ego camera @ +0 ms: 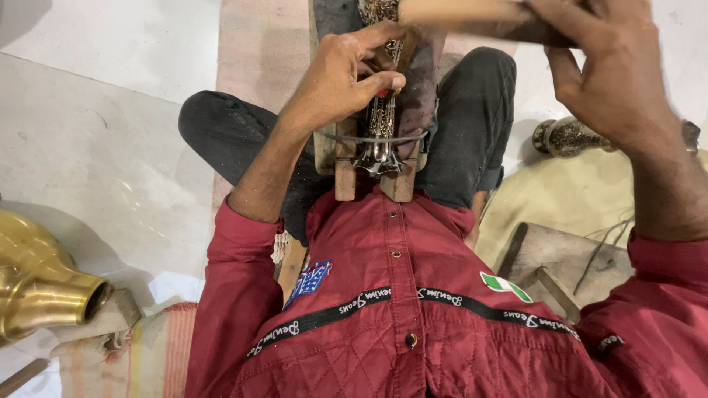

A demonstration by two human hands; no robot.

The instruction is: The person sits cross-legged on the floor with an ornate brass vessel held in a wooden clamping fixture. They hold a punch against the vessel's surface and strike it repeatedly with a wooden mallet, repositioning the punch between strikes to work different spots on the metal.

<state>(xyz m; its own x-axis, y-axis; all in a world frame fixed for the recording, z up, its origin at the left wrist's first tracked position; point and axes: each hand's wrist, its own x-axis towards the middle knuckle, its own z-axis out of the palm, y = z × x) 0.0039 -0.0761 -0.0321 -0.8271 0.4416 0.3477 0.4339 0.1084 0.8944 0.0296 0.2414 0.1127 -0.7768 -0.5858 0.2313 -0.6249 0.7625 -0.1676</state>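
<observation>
An ornate engraved metal piece [380, 125] sits clamped in a wooden jig [341, 169] held between my legs. My left hand [346, 70] pinches a small tool with a red tip against the metal piece. My right hand [612, 66] is raised at the top right, closed around a wooden handle [457, 13] that lies across the top of the view, blurred. A thin wire loop crosses the jig just below my left hand.
A shiny brass vessel [44, 291] lies at the lower left on the pale floor. An engraved metal vase [571, 136] lies at the right. A worn wooden block [568, 262] with wires sits by my right elbow. A striped mat lies under me.
</observation>
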